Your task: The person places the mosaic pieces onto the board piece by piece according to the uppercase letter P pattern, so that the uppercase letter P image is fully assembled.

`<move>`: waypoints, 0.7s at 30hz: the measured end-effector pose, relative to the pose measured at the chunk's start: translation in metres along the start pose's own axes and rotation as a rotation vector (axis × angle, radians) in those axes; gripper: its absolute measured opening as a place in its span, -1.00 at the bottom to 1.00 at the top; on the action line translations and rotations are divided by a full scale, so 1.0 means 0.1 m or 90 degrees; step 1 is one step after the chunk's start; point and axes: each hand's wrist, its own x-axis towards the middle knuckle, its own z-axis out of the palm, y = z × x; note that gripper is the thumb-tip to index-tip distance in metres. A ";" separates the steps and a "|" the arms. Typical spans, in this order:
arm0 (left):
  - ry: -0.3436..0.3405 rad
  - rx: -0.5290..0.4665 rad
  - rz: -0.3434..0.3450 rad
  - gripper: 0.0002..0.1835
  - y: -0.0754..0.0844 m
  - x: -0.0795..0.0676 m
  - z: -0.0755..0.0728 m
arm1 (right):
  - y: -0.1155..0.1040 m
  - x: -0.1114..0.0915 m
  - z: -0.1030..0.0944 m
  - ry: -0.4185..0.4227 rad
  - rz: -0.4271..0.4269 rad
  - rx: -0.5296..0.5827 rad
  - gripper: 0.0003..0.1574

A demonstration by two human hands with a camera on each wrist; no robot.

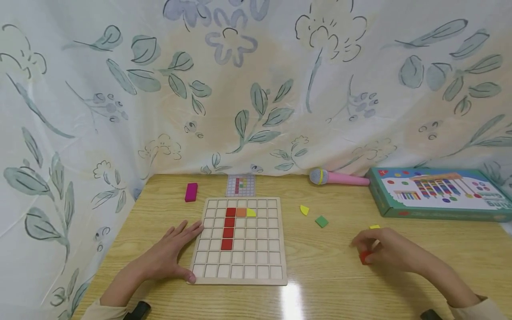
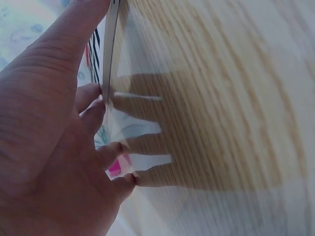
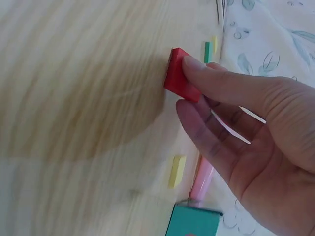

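Note:
A wooden grid board [image 1: 240,281] lies on the table in the head view. Four places down one column hold red square tiles [image 1: 228,232], with an orange tile [image 1: 241,212] and a yellow quarter-round tile [image 1: 251,213] beside the top one. My left hand [image 1: 168,253] rests at the board's left edge, fingers spread and fairly straight, thumb at the lower left corner. Off to the right of the board, my right hand [image 1: 390,251] pinches a red square block [image 3: 181,76] between thumb and fingers, close over the tabletop. A yellow block [image 3: 177,171] lies near that hand.
Behind the board is a small pattern card [image 1: 241,185], with a magenta block [image 1: 191,192] to its left. A yellow quarter-round piece [image 1: 304,210] and green square [image 1: 322,221] lie right of the board. Farther back are a pink microphone [image 1: 340,178] and a toy box [image 1: 444,193].

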 end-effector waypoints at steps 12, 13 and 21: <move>0.001 0.002 -0.002 0.31 -0.01 -0.01 0.02 | -0.36 0.52 0.14 0.038 -0.037 -0.027 -0.60; 0.002 0.002 -0.001 0.31 -0.01 -0.01 0.02 | -0.39 0.57 0.17 0.041 -0.037 -0.024 -0.60; 0.008 -0.003 0.004 0.31 -0.01 -0.01 0.03 | -0.62 0.96 0.37 0.051 -0.051 0.004 -0.60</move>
